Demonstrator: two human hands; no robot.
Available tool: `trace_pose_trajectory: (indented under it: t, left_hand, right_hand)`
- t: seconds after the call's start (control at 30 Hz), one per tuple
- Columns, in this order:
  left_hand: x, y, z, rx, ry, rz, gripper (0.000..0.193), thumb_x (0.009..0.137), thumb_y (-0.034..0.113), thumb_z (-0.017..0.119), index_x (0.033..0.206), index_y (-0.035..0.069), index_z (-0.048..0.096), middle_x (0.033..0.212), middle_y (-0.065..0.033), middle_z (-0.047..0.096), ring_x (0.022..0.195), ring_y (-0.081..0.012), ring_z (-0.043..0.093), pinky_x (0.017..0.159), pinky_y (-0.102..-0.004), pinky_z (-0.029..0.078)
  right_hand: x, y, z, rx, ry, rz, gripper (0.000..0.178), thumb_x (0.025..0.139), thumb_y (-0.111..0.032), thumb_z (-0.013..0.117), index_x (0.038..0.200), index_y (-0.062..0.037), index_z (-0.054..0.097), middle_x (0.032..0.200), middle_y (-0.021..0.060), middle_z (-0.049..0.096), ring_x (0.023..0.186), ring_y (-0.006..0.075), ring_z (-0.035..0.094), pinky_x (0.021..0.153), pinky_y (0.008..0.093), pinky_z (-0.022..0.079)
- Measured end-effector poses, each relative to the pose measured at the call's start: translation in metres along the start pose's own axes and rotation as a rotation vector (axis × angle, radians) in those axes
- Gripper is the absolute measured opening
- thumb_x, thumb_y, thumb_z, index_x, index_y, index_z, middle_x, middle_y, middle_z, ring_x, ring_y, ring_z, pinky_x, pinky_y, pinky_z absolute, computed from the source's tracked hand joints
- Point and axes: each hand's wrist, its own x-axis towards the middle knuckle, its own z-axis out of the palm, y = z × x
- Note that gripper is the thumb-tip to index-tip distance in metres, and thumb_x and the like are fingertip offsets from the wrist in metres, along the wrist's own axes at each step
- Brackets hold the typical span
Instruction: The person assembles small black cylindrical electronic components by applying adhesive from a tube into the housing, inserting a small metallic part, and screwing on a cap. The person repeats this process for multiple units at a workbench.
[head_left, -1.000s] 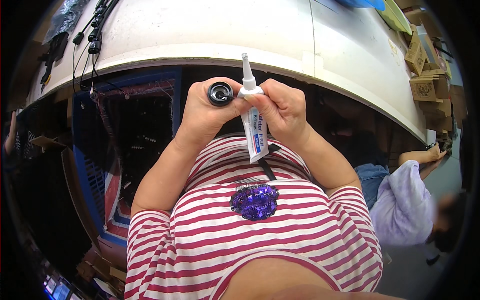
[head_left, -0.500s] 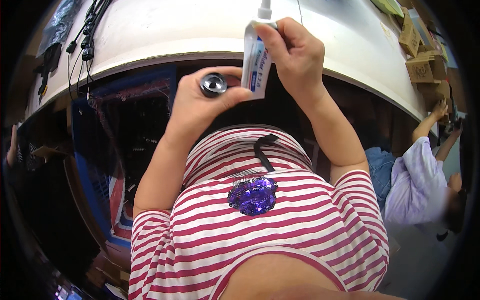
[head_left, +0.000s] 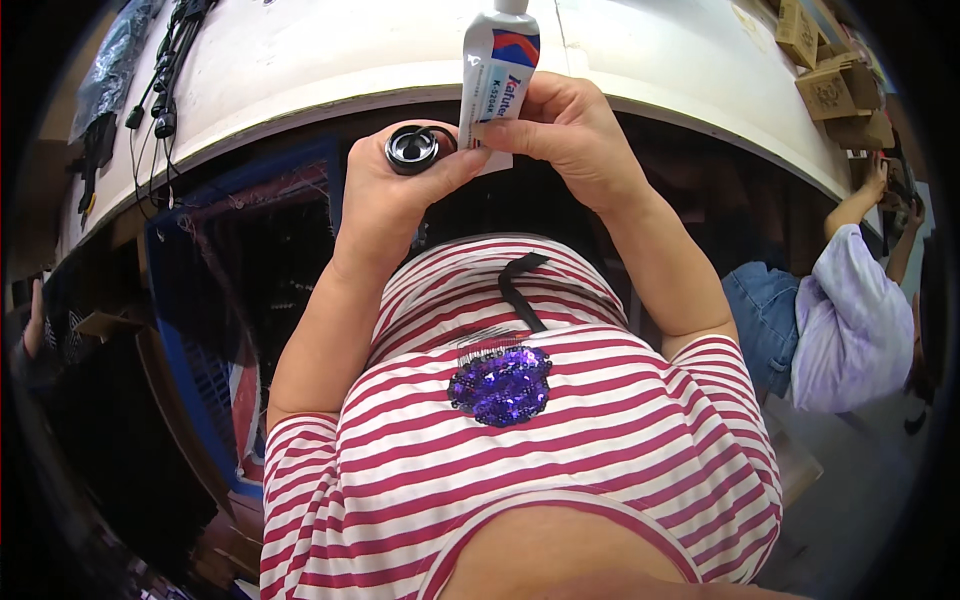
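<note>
A white squeeze tube (head_left: pixel 490 95) with blue and red print stands upright between my hands, its narrow end at the top edge of the view. My right hand (head_left: pixel 575 135) grips its lower part, thumb laid across the front. In my closed left hand (head_left: pixel 380 190) sits a black cylindrical part (head_left: pixel 412 150) with a shiny ringed round end facing up. The left thumb tip reaches the bottom of the tube. Below the tube a small pale flap (head_left: pixel 497 163) shows between the hands. What the left fingers do behind the cylinder is hidden.
Ahead curves the white table edge (head_left: pixel 330 112). Black cables with connectors (head_left: pixel 165 110) and a clear plastic bag (head_left: pixel 115 75) lie at its left. Cardboard boxes (head_left: pixel 840 90) stand at the right, near another person in a pale shirt (head_left: pixel 855 320). A blue crate (head_left: pixel 190 330) is below left.
The tube has come down and tilted slightly left, and my right hand has slid from its upper part to its lower part. My left hand, with the cylinder, has shifted slightly left and up.
</note>
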Motion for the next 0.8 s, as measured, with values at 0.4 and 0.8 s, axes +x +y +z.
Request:
trace_pose_trajectory:
  t: [0.4, 0.8]
  left_hand:
    - [-0.01, -0.001, 0.007, 0.203, -0.115, -0.056, 0.01, 0.069, 0.004, 0.071, 0.074, 0.0, 0.063, 0.063, 0.0015, 0.057, 0.058, -0.0029, 0.049, 0.052, -0.0178, 0.039]
    - [-0.006, -0.004, 0.007, 0.26, -0.18, -0.037, 0.018, 0.07, 0.009, 0.072, 0.081, 0.0, 0.062, 0.069, -0.0002, 0.058, 0.063, -0.0046, 0.051, 0.058, -0.0184, 0.041]
  right_hand:
    - [-0.018, -0.004, 0.002, 0.015, 0.004, 0.042, 0.016, 0.081, -0.017, 0.064, 0.089, -0.0038, 0.061, 0.08, 0.0028, 0.062, 0.074, 0.0089, 0.058, 0.067, 0.0231, 0.046]
    - [-0.008, 0.01, -0.003, -0.098, 0.212, -0.125, 0.021, 0.086, -0.022, 0.059, 0.081, -0.0011, 0.062, 0.066, -0.0026, 0.055, 0.058, 0.0027, 0.044, 0.049, 0.0201, 0.036]
